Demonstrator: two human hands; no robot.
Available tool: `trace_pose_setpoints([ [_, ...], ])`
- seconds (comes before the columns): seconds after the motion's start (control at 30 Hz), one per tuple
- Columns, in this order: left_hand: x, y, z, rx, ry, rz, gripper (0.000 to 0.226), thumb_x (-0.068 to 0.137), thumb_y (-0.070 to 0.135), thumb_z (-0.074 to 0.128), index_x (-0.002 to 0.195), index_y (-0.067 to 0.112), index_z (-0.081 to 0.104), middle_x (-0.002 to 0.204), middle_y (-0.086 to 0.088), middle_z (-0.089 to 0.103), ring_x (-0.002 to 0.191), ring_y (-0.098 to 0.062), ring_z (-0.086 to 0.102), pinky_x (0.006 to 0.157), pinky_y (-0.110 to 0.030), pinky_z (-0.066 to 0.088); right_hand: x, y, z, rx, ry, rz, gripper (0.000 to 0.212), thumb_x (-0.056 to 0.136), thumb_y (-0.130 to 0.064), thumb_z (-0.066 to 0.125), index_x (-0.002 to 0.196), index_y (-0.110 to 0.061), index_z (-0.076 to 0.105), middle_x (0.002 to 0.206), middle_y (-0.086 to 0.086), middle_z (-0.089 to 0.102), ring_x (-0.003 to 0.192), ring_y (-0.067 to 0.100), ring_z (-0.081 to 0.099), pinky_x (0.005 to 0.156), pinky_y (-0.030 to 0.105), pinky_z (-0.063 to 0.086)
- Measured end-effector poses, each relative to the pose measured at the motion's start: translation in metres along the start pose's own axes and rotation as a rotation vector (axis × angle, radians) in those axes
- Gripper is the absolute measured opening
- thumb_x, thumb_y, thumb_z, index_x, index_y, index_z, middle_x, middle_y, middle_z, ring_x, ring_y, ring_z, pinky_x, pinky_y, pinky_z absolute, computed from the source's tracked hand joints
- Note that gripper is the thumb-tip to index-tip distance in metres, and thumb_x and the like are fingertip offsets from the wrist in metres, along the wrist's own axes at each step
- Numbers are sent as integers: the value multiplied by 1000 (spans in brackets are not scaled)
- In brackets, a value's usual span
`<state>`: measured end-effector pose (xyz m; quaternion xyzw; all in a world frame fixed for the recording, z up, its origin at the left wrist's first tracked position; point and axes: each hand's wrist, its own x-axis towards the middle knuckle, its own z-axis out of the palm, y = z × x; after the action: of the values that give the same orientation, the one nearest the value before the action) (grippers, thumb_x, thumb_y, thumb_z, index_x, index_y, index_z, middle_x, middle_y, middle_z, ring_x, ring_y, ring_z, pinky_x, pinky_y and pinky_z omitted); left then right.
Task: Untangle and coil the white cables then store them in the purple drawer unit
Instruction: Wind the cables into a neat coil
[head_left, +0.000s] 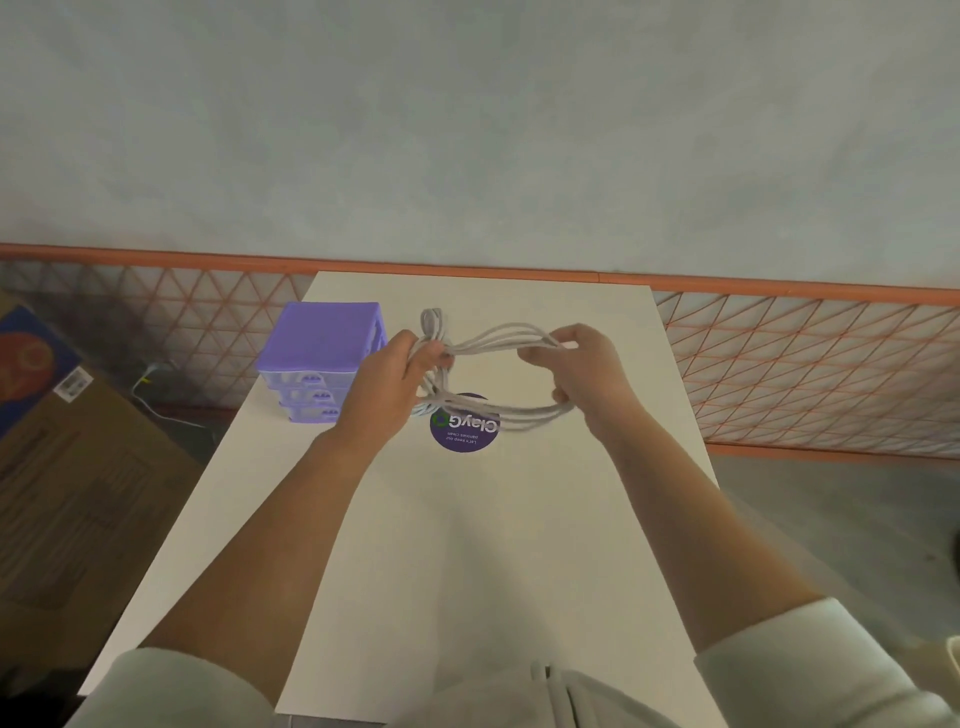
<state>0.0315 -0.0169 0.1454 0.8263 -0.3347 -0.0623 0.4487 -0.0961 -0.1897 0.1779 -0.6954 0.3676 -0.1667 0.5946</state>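
Note:
A white cable (498, 338) forms a wide oval coil of several loops, held in the air above the white table (467, 545). My left hand (395, 379) grips the coil's left end, where a short loop of cable sticks up past the fingers. My right hand (582, 369) grips the coil's right end, fingers curled round the strands. The purple drawer unit (319, 358) stands on the table's left side, just left of my left hand, with its three drawers pushed in.
A round purple sticker (465, 434) lies on the table under the coil. A cardboard box (67, 467) and a loose white cord (156, 400) are on the floor to the left. An orange lattice fence (805, 364) runs behind the table.

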Motion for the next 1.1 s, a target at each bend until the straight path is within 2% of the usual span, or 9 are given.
trace_pose_setpoints([
  [0.17, -7, -15, -3, 65, 8, -12, 48, 89, 65, 33, 87, 23, 56, 82, 37, 66, 70, -13, 60, 68, -46, 56, -1, 10, -1, -288, 63, -230, 17, 85, -15, 69, 97, -18, 56, 60, -4, 49, 52, 12, 44, 44, 19, 35],
  [0.33, -8, -9, 2, -79, 78, -115, 35, 102, 38, 40, 100, 10, 62, 74, 31, 64, 71, 8, 58, 51, -11, 47, 3, 29, 2, -503, -17, -221, 11, 87, -32, 66, 87, -22, 61, 64, -5, 57, 54, 17, 49, 49, 24, 36],
  [0.43, -9, -8, 8, -246, 157, -240, 31, 103, 42, 38, 88, 23, 58, 81, 17, 68, 61, 1, 60, 59, -22, 52, 3, 38, 0, -637, -120, -203, 12, 88, -37, 63, 85, -25, 60, 67, -7, 57, 60, 17, 52, 52, 26, 38],
  [0.5, -8, -6, 12, -385, 149, -296, 31, 103, 44, 36, 88, 27, 58, 86, 9, 71, 68, -2, 65, 59, -25, 53, 4, 47, 2, -685, -203, -168, 19, 87, -38, 63, 78, -23, 59, 65, -7, 54, 65, 18, 52, 58, 29, 40],
  [0.67, -9, 8, 20, -433, 63, -312, 42, 103, 44, 33, 106, 14, 63, 95, 6, 72, 77, 4, 68, 53, -14, 51, -9, 45, 12, -414, -579, 22, 47, 81, -52, 71, 97, -7, 66, 64, 7, 67, 51, 20, 62, 57, 26, 52],
  [0.8, -14, 14, 30, -299, 23, -295, 40, 102, 49, 32, 98, 21, 61, 90, 9, 67, 73, -6, 64, 58, -10, 44, -15, 26, 25, -147, -517, 51, 68, 88, -68, 49, 98, -3, 65, 65, 10, 65, 55, 24, 63, 56, 29, 55],
  [0.93, -16, 13, 32, -315, 42, -303, 42, 102, 49, 33, 95, 19, 62, 79, 14, 69, 73, -6, 66, 63, -15, 46, -15, 22, 30, -329, -441, -56, 47, 99, -53, 42, 77, -12, 50, 53, 1, 47, 38, 13, 41, 46, 28, 41],
  [1.0, -17, 11, 32, -372, 37, -305, 43, 103, 43, 33, 99, 13, 64, 70, 17, 72, 66, 5, 66, 56, -8, 46, -14, 21, 29, -348, -421, -84, 37, 101, -44, 45, 75, -17, 49, 50, -2, 48, 32, 9, 40, 44, 26, 38],
  [1.1, -15, 7, 35, -398, 47, -289, 51, 103, 45, 35, 97, 6, 67, 77, 4, 75, 75, -2, 70, 65, -21, 54, -13, 21, 31, -309, -403, -70, 31, 102, -34, 46, 80, -13, 53, 60, 2, 56, 37, 8, 48, 47, 26, 44],
])
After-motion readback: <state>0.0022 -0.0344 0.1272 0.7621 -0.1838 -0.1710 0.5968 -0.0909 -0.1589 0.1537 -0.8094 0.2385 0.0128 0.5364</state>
